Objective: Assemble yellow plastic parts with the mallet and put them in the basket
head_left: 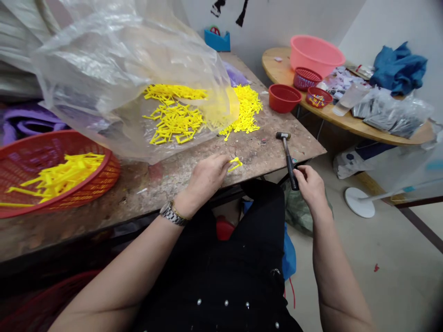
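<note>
My left hand (208,176), a watch on its wrist, rests at the front edge of the worktable (273,152). Its thumb and fingers pinch a thin yellow plastic piece (236,161), bent in a loop, just above the tabletop. At the table's right corner, a hammer (288,157) has its head over the surface and its black handle jutting past the edge. The curled fingers of my right hand (311,185) are at the handle's lower end; the far side of this grip is hidden.
Loose yellow pieces (247,108) are heaped behind my left hand, some inside a clear plastic bag (104,60). More fill a red basket (112,170) at left. A round side table (277,60) carries a pink basin (314,55), small baskets and plastic packets. A red bowl (284,99) stands nearby.
</note>
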A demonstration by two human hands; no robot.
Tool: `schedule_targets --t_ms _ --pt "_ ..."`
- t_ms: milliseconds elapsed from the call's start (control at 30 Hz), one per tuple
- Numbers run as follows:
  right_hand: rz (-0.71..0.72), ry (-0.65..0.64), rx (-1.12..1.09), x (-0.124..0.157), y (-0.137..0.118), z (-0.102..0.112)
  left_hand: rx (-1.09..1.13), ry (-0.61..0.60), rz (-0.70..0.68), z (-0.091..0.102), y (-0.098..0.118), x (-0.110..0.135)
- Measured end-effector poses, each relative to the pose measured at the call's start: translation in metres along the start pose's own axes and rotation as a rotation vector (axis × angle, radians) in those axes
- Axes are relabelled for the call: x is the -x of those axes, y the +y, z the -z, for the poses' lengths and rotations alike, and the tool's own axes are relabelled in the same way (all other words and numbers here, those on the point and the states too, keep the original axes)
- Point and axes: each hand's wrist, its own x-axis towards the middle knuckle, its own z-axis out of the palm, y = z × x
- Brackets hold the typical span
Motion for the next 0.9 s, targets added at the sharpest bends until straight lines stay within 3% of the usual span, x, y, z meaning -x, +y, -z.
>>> schedule_targets --t_ms 100,233,400,667,900 --pt "-0.233 -0.154 -0.27 -0.006 0.011 -0.008 -0.082 -0.018 -0.019 0.002 0.002 -0.006" --pt "-0.467 -0.36 -0.765 -0.006 0.005 -0.015 -0.147 -0.066 -0.009 0.0 0.006 -0.011" --pt "-0.495 -0.33 -0.967 -0.002 -0.005 -0.019 -0.204 -0.113 0.02 -0.011 0.006 -0.014" --pt "-0.149 -0.151 -0.879 0.037 -0.019 -0.011 -0.149 -0.076 -0.02 -0.018 0.0 -0.01" --pt "0.033 -0.173 -0.336 0.068 -0.03 0.001 -0.116 -0.039 -0.033 -0.021 0.0 -0.01"
